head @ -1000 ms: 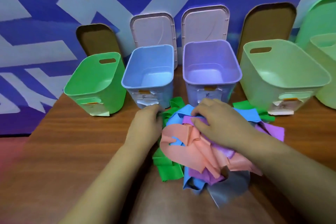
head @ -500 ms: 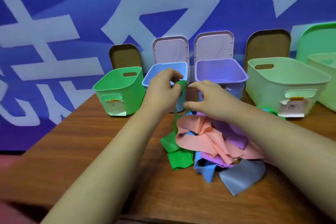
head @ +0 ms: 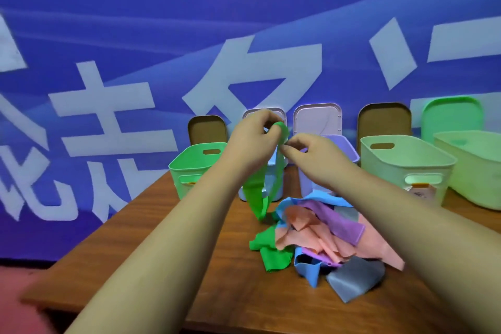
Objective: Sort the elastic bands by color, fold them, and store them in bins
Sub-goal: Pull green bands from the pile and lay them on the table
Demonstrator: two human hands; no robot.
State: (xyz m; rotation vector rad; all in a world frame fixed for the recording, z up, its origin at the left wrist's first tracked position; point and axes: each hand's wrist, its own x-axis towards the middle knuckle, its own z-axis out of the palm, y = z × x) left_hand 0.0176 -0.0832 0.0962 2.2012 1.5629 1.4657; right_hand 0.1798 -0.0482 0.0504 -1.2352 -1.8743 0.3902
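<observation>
Partly hidden blue bin (head: pixel 269 183), behind green band (head: pixel 254 195)

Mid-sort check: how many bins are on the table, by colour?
Bright green bin: 1
Blue bin: 1
Purple bin: 1
Pale green bins: 2
Total: 5

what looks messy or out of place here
Only the pile of bands: crumpled, mixed colours, lying unsorted on the table. The left hand and right hand pinch one green band, which hangs by the pile. Nothing looks damaged or spilled.
</observation>
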